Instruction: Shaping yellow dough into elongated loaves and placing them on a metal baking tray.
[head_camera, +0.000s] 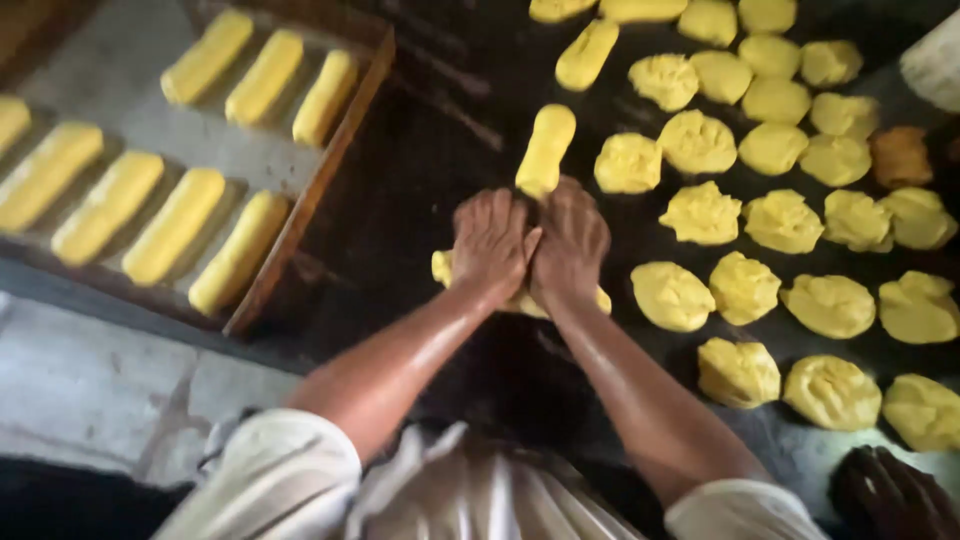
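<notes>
Dark worktop (420, 190) is flanked by a wooden tray (330, 170) of finished yellow logs on the left and rough dough lumps (780, 220) spread on the right. At centre, a dough piece (441, 266) is pinned flat under both palms; its long axis runs left-right, with its ends showing past each wrist. Left hand (492, 243) and right hand (570, 240) are pressed side by side, touching, fingers together and extended away from the body. A shaped log (546, 150) lies just beyond the fingertips.
</notes>
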